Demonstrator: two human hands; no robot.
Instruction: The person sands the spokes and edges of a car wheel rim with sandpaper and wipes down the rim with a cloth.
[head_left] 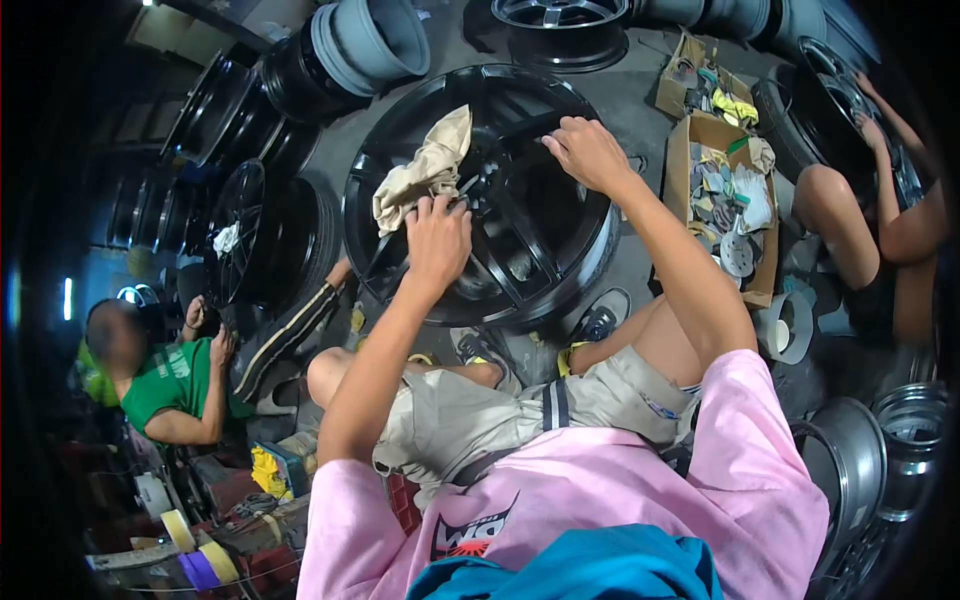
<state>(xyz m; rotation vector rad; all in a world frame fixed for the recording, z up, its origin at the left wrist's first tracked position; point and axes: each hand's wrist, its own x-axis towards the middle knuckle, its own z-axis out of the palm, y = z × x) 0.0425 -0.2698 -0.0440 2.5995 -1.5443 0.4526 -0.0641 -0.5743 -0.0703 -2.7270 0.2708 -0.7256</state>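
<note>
A large black alloy wheel lies face up in front of me, between my feet. A crumpled beige cloth rests across its spokes, left of the hub. Just below the cloth, my left hand is on a spoke near the hub, its fingers bent down and close together; what lies under the fingertips is hidden. My right hand is at the outer end of the upper right spoke. Its fingers are curled in with the thumb close, and anything inside them is too small to make out.
Cardboard boxes of sanding pads and scraps stand on the right. Stacked wheel rims rise at the upper left, and another wheel lies ahead. A co-worker in green sits left; another person's hands handle a wheel at right.
</note>
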